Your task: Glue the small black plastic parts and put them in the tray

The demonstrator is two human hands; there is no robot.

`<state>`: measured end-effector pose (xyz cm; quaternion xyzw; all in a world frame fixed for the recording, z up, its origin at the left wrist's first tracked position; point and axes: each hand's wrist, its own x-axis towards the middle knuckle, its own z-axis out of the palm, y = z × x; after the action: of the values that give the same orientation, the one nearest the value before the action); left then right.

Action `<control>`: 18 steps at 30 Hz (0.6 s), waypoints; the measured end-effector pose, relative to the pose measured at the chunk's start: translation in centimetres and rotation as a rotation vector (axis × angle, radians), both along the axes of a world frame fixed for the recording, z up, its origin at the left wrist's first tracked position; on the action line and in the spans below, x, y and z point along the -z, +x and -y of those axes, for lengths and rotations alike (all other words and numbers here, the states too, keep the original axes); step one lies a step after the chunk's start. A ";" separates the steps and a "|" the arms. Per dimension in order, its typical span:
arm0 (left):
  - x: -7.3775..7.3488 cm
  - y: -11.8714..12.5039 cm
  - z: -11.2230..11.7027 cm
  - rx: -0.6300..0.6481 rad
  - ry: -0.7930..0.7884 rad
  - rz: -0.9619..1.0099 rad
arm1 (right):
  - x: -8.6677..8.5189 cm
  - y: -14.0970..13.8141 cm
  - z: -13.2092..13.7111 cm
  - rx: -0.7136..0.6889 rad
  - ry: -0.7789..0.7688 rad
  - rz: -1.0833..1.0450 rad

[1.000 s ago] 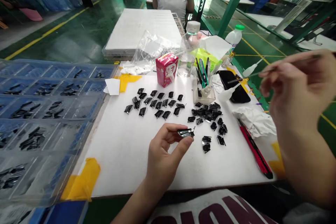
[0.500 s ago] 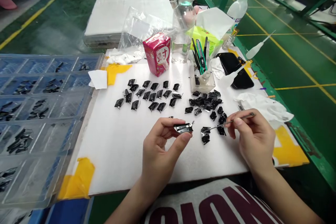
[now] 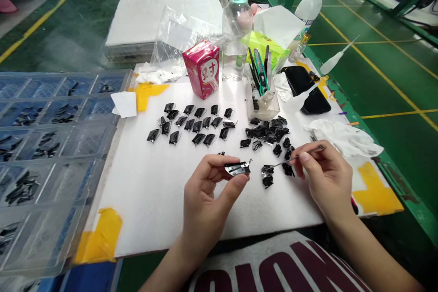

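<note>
left hand (image 3: 205,196) | pinches thin black-and-silver metal clip (image 3: 237,169) by its edges; light, stiff, fragile | right hand (image 3: 325,182) | fingertips closed on slender steel pick (image 3: 285,161), tip beside small black piece (image 3: 268,169)

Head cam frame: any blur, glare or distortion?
Head view: left hand, its black-and-silver part, right hand and its thin metal pick look sharp; wide-angle bowing bends the frame edges; glare whitens the clear tray and water bottle.
</note>
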<state>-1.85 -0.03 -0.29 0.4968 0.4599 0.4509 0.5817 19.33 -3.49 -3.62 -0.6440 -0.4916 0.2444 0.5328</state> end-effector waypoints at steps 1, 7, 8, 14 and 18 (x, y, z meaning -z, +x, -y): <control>0.0 0.0 0.0 0.002 0.000 0.003 | 0.0 0.0 0.0 0.003 0.005 -0.002; 0.1 -0.1 0.0 0.012 0.003 0.013 | 0.1 0.1 -0.1 0.005 0.014 -0.019; 0.1 -0.1 0.0 0.013 0.004 0.016 | 0.1 0.1 -0.2 -0.003 0.009 -0.022; 0.1 -0.1 0.0 0.015 0.011 0.017 | 0.2 0.2 -0.1 0.009 0.011 -0.031; 0.2 -0.1 0.0 0.021 0.011 0.022 | 0.1 0.3 -0.1 0.050 0.041 -0.032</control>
<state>-1.91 -0.03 -0.46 0.4998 0.4455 0.4530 0.5887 19.59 -3.43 -3.72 -0.6412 -0.4715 0.2313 0.5595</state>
